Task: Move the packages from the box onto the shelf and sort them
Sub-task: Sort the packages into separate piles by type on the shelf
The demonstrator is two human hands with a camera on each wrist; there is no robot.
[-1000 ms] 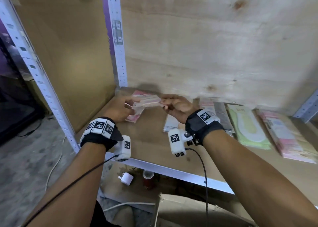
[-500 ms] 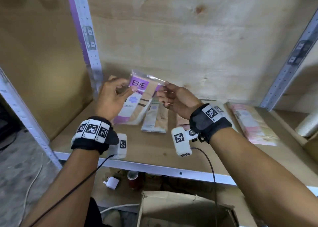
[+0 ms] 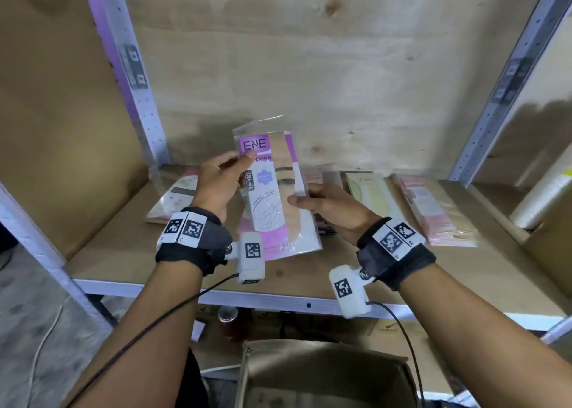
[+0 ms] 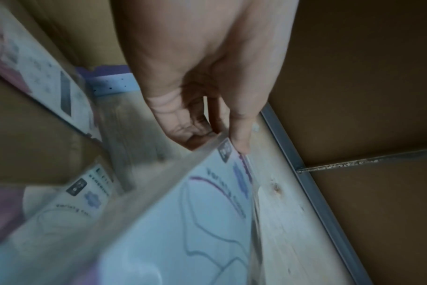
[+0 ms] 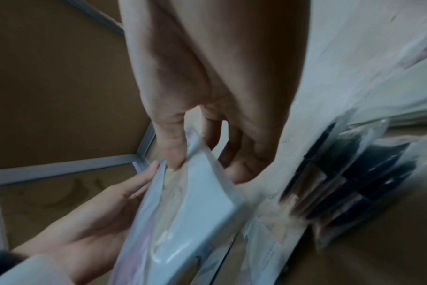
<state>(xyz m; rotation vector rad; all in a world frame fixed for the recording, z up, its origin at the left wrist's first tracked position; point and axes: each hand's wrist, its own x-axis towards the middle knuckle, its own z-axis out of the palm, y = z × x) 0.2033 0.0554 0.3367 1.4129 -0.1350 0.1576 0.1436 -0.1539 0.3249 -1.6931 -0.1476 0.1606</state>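
A: What changed?
B: The purple package (image 3: 272, 191) is now raised upright over the shelf (image 3: 139, 246) (label readable); left hand (image 3: 216, 184) and right hand (image 3: 328, 209) both pinch its edges.
A: Meaning?
B: Probably choosing its pile.

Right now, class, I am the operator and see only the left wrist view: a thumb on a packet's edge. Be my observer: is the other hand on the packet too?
Observer: Yes. The right hand pinches the right edge of the packet; the left hand holds the left edge.
Operator: What brand is on it?
Observer: ENE, printed on a purple band at the top.
Operator: Where is the box?
Observer: The box sits below the front edge of the shelf, between the forearms.
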